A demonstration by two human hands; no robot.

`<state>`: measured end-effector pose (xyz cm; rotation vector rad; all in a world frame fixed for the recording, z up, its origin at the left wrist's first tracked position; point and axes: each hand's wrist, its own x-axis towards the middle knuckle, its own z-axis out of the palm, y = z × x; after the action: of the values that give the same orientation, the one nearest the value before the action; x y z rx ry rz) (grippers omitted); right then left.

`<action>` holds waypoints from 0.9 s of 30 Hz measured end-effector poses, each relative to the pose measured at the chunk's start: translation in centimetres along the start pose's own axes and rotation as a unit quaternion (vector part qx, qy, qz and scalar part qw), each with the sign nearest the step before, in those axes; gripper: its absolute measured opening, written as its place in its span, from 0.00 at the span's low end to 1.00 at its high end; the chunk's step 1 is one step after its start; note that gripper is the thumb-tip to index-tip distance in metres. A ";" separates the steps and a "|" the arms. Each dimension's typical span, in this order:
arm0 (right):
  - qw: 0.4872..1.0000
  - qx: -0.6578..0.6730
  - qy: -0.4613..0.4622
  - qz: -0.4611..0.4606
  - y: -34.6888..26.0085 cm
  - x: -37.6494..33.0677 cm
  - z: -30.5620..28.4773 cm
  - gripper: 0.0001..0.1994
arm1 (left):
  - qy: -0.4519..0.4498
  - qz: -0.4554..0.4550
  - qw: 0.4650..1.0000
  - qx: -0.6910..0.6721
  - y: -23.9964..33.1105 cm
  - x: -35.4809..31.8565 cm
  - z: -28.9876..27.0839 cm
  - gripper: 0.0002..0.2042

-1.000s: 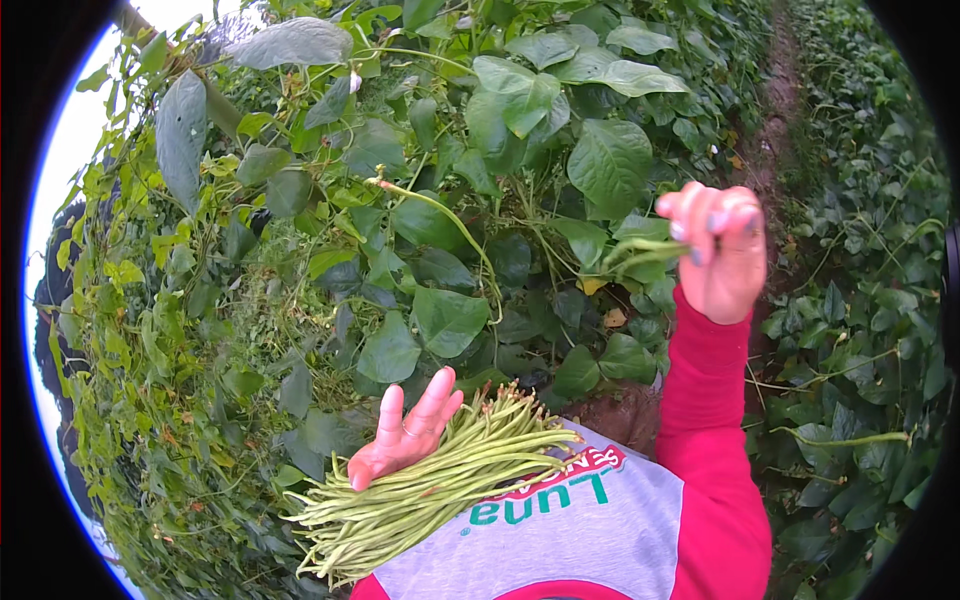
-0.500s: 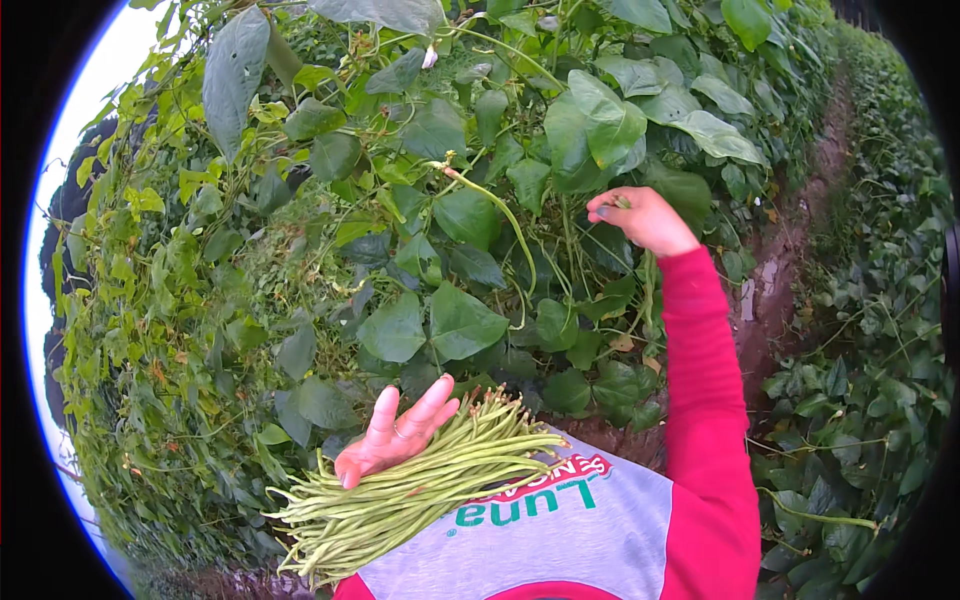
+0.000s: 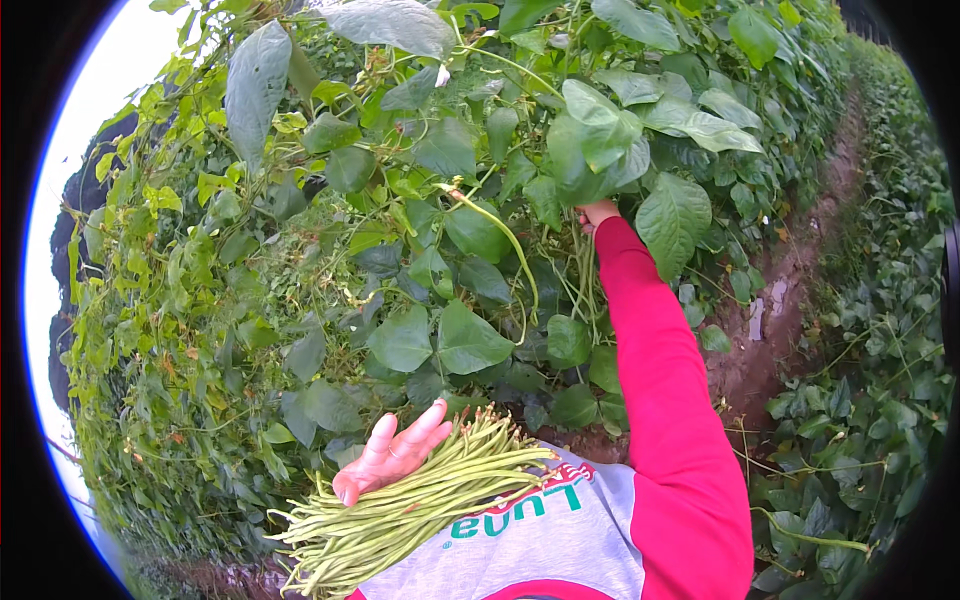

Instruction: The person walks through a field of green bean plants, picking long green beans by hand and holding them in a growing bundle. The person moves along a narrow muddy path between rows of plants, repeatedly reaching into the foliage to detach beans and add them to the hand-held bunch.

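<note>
A thick bundle of long green beans [image 3: 430,510] lies across my left forearm, against the front of my grey and red shirt. My left hand [image 3: 398,455] rises past the bundle, its fingers stretched and spread with nothing between them. Far up among the leaves, my right hand [image 3: 597,214] has its fingers curled at the top of several hanging long beans [image 3: 583,268]. A broad leaf covers part of this hand, so its exact grip is hidden. To its left a single long bean [image 3: 520,262] with a brownish upper end hangs from the vine.
Dense climbing bean plants [image 3: 200,330] fill the left and middle. Broad leaves [image 3: 675,222] overhang my right sleeve. A muddy path [image 3: 770,320] with puddles runs along the right, with another row of plants [image 3: 880,400] beyond. One more bean [image 3: 815,540] lies at the lower right.
My right hand has moved left and slightly forward, in under the leaves at the hanging beans. My left hand keeps its spread pose beside the bundle.
</note>
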<state>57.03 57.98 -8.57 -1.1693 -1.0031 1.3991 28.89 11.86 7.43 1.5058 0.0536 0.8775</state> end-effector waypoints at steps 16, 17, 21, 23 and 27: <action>0.995 -0.055 -0.083 -0.002 -4.1 -3.2 -3.5 0.08 | -0.007 -0.002 0.999 -0.046 -0.3 0.9 -0.4 0.47; 0.995 -0.053 -0.080 -0.004 -4.1 -3.0 -3.6 0.08 | -0.005 -0.001 0.999 -0.053 -0.3 1.0 -0.2 0.47; 0.998 -0.013 -0.053 -0.022 -3.8 -1.9 -2.5 0.08 | -0.007 0.003 0.999 -0.038 0.0 1.4 0.0 0.48; 0.999 0.000 -0.028 -0.026 -3.3 -1.4 -3.3 0.08 | 0.010 0.004 0.999 -0.036 -0.5 1.1 -0.6 0.49; 0.999 0.039 -0.009 -0.027 -2.2 -0.7 -2.9 0.07 | 0.071 0.017 0.997 -0.020 -0.3 1.9 0.2 0.50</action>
<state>60.33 57.59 -6.89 -1.0679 -0.9774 1.3961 30.47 12.75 8.07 1.4083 0.1145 1.0063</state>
